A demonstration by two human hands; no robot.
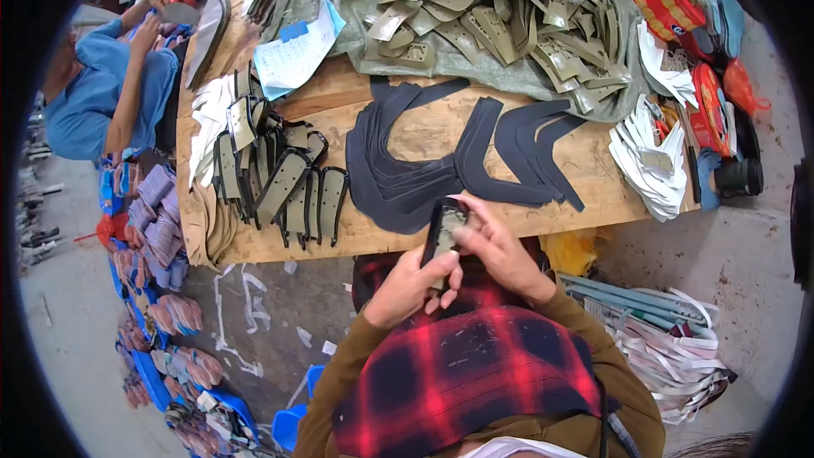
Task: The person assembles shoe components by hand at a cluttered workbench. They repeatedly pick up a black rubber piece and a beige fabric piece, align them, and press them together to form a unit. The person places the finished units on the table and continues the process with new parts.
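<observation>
In front of my body, near the table's front edge, both hands hold an olive piece with a black edge [447,229]. My left hand [404,290] is closed round its lower end, thumb across the face. My right hand [506,256] grips its upper right side, with the thumb slightly blurred on it. Fingers partly cover the piece. Just beyond lie fanned stacks of dark curved padding pieces [398,178]. To the left sits a pile of similar black-edged olive pieces [282,182] with small holes.
A heap of bare olive pieces [500,8] lies on a green sheet [339,25] at the back. White pieces [649,161] stand at the table's right end. A paper sheet [297,55] lies back left. At far left, a person in blue [110,89] handles a dark piece.
</observation>
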